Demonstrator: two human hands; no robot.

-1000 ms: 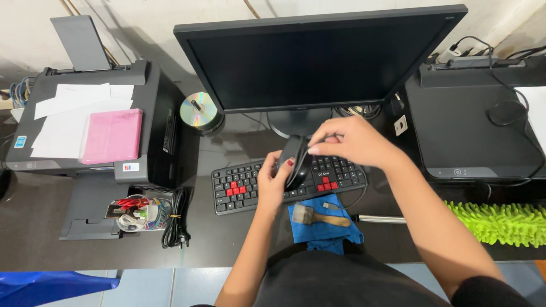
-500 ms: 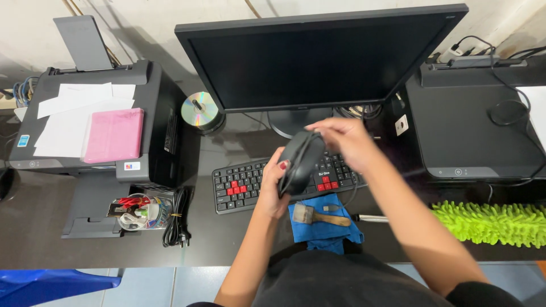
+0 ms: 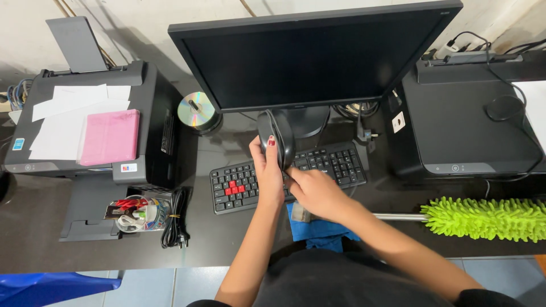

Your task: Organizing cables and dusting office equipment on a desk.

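The left hand (image 3: 266,170) now holds the black mouse (image 3: 275,143) higher, closed around it on edge above the keyboard (image 3: 335,162). The right hand (image 3: 314,193) has dropped off the mouse and lies loosely curled over the keyboard's near edge, holding nothing visible.

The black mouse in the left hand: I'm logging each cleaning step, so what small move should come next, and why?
Probably the right hand should pick up the brush on the blue cloth just below it. The left hand holds the black mouse upright over the keyboard, and the right hand appears empty, low beside the cloth, so it is well placed to fetch a tool.
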